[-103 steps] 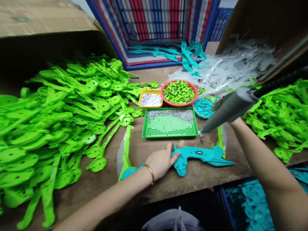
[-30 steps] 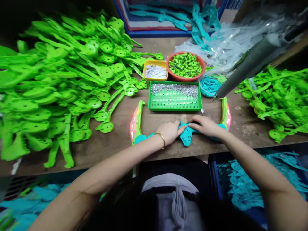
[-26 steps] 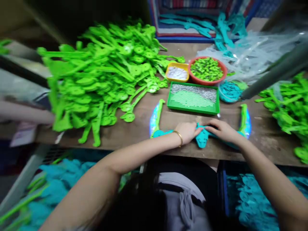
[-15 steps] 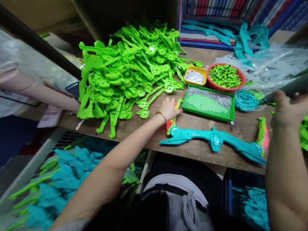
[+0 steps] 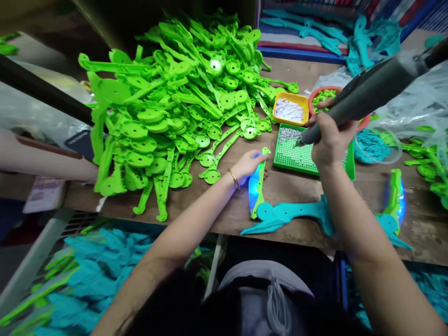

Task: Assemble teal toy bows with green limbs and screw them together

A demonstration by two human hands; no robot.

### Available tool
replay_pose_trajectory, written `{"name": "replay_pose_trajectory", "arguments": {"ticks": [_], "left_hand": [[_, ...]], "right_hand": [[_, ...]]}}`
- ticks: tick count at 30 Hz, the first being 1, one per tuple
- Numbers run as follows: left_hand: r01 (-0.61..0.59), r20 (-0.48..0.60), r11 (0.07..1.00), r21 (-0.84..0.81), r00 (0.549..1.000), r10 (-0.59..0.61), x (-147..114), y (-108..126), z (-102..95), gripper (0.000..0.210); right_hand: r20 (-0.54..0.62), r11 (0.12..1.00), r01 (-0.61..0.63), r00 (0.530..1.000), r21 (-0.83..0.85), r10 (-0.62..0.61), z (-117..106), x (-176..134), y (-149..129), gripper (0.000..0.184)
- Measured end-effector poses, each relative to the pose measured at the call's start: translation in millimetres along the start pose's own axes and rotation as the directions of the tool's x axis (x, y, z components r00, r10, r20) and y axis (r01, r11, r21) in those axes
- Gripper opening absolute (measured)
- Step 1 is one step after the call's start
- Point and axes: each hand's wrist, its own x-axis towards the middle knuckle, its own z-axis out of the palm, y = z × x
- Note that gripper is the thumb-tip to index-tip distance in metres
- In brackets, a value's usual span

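My right hand is wrapped round a grey electric screwdriver, which slants down to the left. Its tip is over the green perforated tray, near the small silver screws; whether it touches them I cannot tell. With its fingers closed, my left hand grips the upper end of a green toy limb that glows blue. That limb meets the left end of a teal bow-shaped toy body lying along the table. Another glowing green limb is at its right end, and my right forearm hides part of the body.
A tall heap of green plastic parts covers the left of the table. Behind the tray stand a yellow dish of white strips and a red bowl. A clear tub holds teal pieces. Crates of parts sit below the table edge.
My right hand has swung left with the screwdriver, from the right side to over the screw tray. My left hand now grips the limb's upper end. The limbs' glow has turned from red to blue.
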Motion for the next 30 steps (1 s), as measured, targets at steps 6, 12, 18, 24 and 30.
{"name": "replay_pose_trajectory", "arguments": {"ticks": [6, 12, 18, 24, 30], "left_hand": [[0.075, -0.009, 0.964, -0.255, 0.997, -0.080, 2.1, -10.6, 14.1, 0.011], [0.079, -0.030, 0.931, -0.355, 0.995, -0.095, 2.4, -13.2, 14.6, 0.020], [0.116, 0.000, 0.912, -0.392, 0.992, -0.126, 2.4, -12.7, 12.2, 0.022], [0.103, -0.011, 0.889, -0.447, 0.993, -0.121, 1.5, -12.2, 12.8, 0.016], [0.098, -0.033, 0.889, -0.448, 0.992, -0.126, 2.6, -12.4, 15.2, 0.018]], "right_hand": [[-0.192, 0.996, -0.052, 0.981, -0.073, 0.037, 37.8, -23.2, 28.9, 0.029], [-0.175, 0.991, -0.061, 0.984, -0.119, 0.040, 44.4, -29.2, 32.4, 0.024], [-0.185, 0.989, -0.096, 0.980, -0.110, 0.074, 44.8, -30.6, 31.3, 0.027], [-0.195, 0.995, -0.088, 0.978, -0.050, 0.077, 45.8, -31.4, 29.6, 0.030], [-0.140, 0.987, -0.067, 0.989, -0.147, 0.046, 44.1, -33.9, 33.1, 0.025]]}}
